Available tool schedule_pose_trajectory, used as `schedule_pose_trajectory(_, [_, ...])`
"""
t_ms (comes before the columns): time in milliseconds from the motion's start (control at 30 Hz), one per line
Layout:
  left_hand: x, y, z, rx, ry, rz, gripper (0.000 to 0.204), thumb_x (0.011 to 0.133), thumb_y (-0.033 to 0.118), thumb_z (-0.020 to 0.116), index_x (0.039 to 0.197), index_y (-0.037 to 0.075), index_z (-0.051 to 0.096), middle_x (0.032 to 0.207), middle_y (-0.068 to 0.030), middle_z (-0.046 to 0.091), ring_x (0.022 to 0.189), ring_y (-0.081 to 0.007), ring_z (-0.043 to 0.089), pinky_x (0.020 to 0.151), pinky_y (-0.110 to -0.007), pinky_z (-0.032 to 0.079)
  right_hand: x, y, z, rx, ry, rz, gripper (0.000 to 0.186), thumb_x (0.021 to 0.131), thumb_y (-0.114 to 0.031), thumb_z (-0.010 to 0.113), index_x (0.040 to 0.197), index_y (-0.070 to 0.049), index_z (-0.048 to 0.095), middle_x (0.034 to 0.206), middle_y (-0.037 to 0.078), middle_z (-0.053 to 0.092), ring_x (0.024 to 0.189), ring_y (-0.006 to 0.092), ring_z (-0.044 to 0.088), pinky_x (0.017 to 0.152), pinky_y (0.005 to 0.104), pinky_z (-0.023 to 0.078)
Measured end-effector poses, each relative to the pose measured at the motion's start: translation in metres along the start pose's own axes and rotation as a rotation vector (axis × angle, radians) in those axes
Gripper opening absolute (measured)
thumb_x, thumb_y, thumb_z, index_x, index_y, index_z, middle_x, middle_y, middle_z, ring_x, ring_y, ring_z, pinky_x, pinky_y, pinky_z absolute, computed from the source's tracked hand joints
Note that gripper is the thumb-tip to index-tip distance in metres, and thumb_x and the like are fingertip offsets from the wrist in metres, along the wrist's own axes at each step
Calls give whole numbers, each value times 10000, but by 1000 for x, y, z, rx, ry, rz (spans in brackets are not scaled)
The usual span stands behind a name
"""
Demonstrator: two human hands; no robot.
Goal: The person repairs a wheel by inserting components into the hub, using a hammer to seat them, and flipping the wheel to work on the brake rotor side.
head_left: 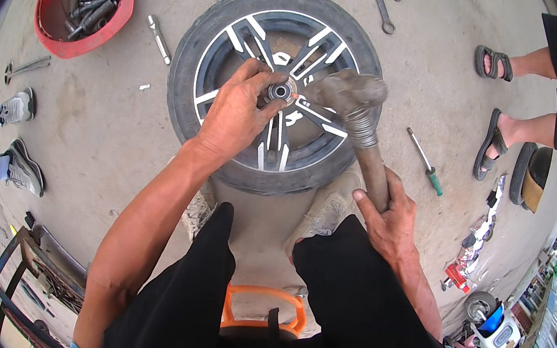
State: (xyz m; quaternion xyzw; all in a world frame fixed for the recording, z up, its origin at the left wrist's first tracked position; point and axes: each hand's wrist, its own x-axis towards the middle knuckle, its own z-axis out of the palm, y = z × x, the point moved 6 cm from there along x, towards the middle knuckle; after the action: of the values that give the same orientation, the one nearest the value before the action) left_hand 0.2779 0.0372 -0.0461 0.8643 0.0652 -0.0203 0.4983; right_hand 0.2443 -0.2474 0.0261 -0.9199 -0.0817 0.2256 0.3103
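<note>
A tyred wheel [202, 30] with black and silver spokes lies flat on the ground in front of my feet. At its hub, my left hand [244, 102] pinches a small round metal piece with a hole [280, 92], which looks like a socket or bearing. My right hand [393, 214] is wrapped round the handle of a hammer [363, 115]. The heavy, worn hammer head is slightly blurred and hangs over the wheel's right spokes, just right of the left fingers. Coiled wire binds the handle below the head. What lies under the round piece is hidden.
A red bowl [125, 13] of sockets stands at the far left, near a socket wrench [159, 39]. A green-handled screwdriver [426, 164] lies to the right; a long wrench [382, 8] lies beyond the wheel. Sandalled feet [490, 142] and sneakers [24, 167] of other people flank the area.
</note>
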Motion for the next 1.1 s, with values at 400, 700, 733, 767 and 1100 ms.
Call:
schedule_pose_trajectory(400, [0,-1,-2,16,-14,6,404,839,44,827,1223,-16,719,1151,-128,651,924,-241,702,862,-357,575,13,-5,17,-141,-35,-142,545,934,-143,750,1397,1,500,1085,301,705,886,496,714,727,510,601])
schedule_pose_trajectory(700, [0,-1,-2,-32,-12,8,370,852,39,793,1212,-9,724,1106,-153,638,990,-343,684,883,-431,543,17,-6,19,-155,-35,-132,539,932,-125,742,1393,8,497,1065,299,703,886,497,710,739,504,602])
schedule_pose_trajectory(733, [1,-2,-2,-37,-14,6,369,852,44,795,1211,-10,724,1108,-152,639,989,-342,685,883,-432,542,19,-5,20,-143,-57,-131,538,933,-126,741,1393,7,495,1059,298,703,886,498,709,740,505,603])
schedule_pose_trajectory(767, [0,-2,-3,-35,-16,2,369,852,44,795,1211,-10,724,1108,-152,639,989,-342,685,883,-432,542,18,-7,21,-139,-60,-130,538,933,-126,741,1393,7,495,1059,298,703,886,498,709,740,505,603])
schedule_pose_trajectory(1100, [0,-5,-3,40,-3,27,414,853,77,829,1235,-34,712,1154,-126,653,944,-244,707,859,-355,586,20,-10,22,-99,-91,-81,529,947,-145,730,1396,-6,487,1038,306,700,891,509,702,733,517,586])
